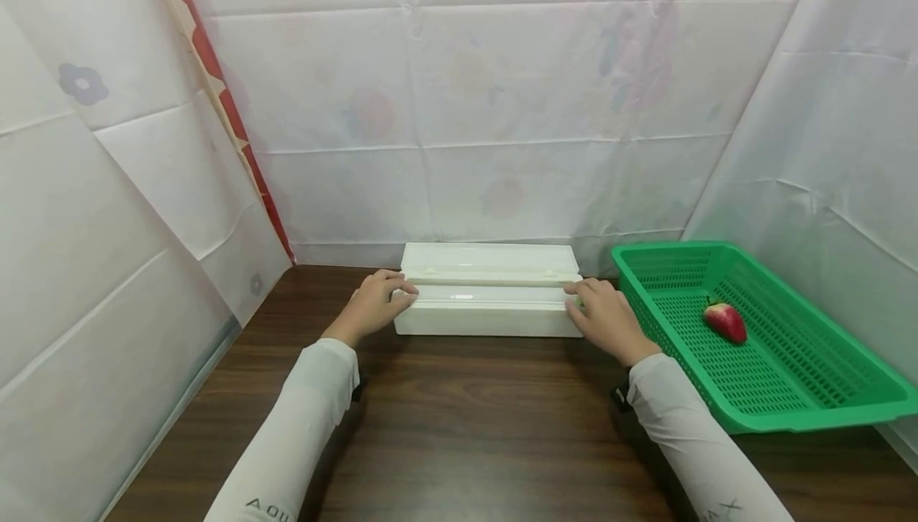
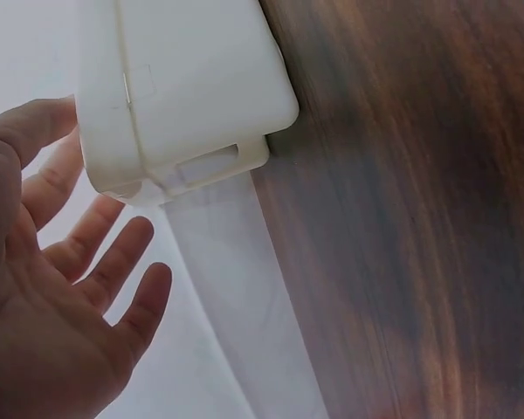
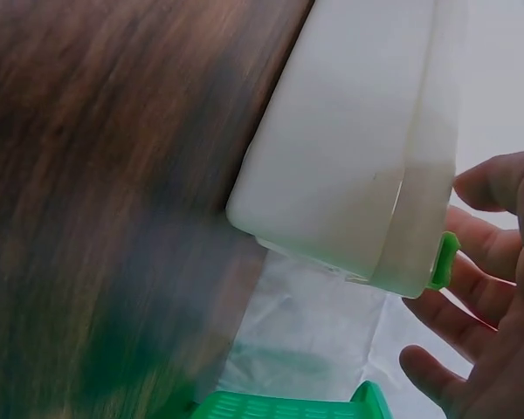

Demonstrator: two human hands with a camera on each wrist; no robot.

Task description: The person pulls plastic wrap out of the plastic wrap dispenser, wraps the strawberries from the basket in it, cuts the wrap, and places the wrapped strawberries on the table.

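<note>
Long white box (image 1: 488,321) on the dark wooden tabletop (image 1: 473,426), set crosswise in front of the back sheet (image 1: 459,187), with the lid (image 1: 490,257) tipped up along the far side. Going by the smooth sheen, probably thin hard plastic: light, stiff, not much give, kinda slippery on bare wood. Would expect to send it sliding with barely a nudge, so worth bracing from both ends at once instead of shoving from one.

Left hand (image 1: 373,303) at the left end, with the thumb up by the top edge and the outer fingers spread apart. Right hand (image 1: 606,315) at the other end, much the same, with the thumb by the top edge and a little green tab (image 3: 444,260) right next to the fingers. Can't see the index fingertips past the box in the wrist views, so honestly can't tell whether clamped on something or just resting there.

Best hold imo: both end walls, thumbs in front, fingers round the back. Wouldn't lift by the lid: thin, likely hinged, probably first to flex or snap. Same caution with the tab: too small for a handle. Also mind the green basket (image 1: 810,420) with the red fruit (image 1: 726,323), close by on the right.
</note>
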